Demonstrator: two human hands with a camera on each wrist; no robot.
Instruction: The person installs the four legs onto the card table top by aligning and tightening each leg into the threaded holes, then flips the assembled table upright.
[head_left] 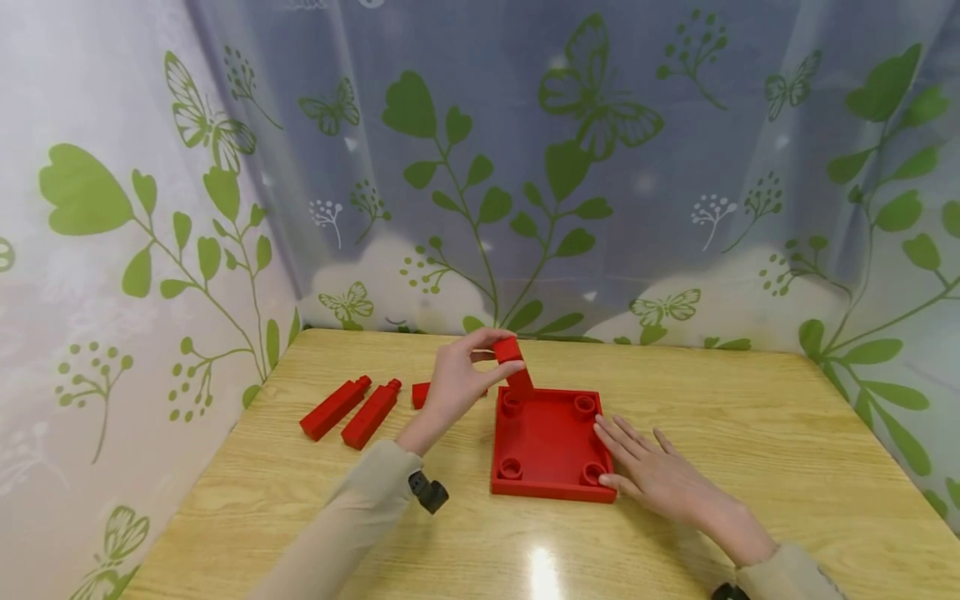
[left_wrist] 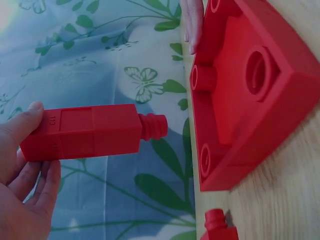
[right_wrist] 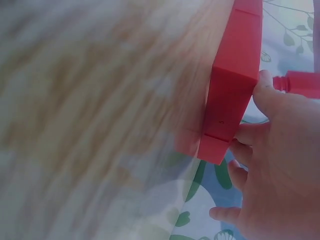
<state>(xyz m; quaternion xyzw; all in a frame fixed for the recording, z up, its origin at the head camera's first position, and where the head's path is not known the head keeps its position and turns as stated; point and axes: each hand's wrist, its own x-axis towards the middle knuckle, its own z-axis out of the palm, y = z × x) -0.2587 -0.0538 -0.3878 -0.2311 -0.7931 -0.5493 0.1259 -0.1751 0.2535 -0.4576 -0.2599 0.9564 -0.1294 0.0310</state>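
Observation:
My left hand (head_left: 457,379) pinches the plain end of a red square-sided leg (left_wrist: 100,131) between thumb and fingers. Its threaded tip points down and stands over the far left corner of a red square panel (head_left: 551,446), as the head view shows. The panel lies with its hollow side up, and a round threaded socket (left_wrist: 257,72) sits in each corner. My right hand (head_left: 667,479) is spread with fairly straight fingers, fingertips and thumb touching the panel's right edge. In the left wrist view a gap shows between the leg's thread and the panel.
Two more red legs, a left one (head_left: 335,408) and a right one (head_left: 372,414), lie side by side on the wooden table (head_left: 247,500). Another red piece (head_left: 421,395) lies partly hidden behind my left hand. A printed curtain (head_left: 480,167) hangs along the table's back edge.

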